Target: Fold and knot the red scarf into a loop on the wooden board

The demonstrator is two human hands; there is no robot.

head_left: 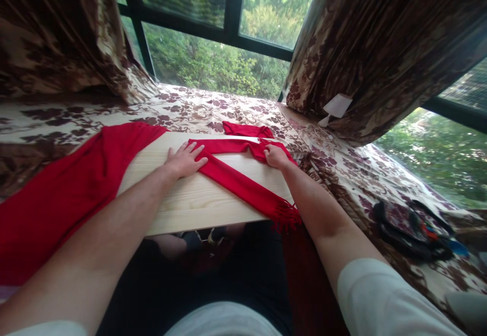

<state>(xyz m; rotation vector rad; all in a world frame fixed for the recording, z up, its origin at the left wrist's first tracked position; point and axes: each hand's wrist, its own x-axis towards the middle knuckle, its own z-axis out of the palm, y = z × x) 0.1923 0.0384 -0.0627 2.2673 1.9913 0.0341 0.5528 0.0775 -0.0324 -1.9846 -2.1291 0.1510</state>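
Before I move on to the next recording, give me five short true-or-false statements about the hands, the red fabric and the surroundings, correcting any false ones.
1. The left hand has its fingers spread on the red scarf. True.
2. The right hand is raised clear of the scarf. False: the right hand is closed on the scarf.
3. The scarf's fringe lies at the near edge of the wooden board. True.
4. The white lamp stands by the left curtain. False: the lamp is by the right curtain.
5. A larger red cloth lies to the left of the board. True.
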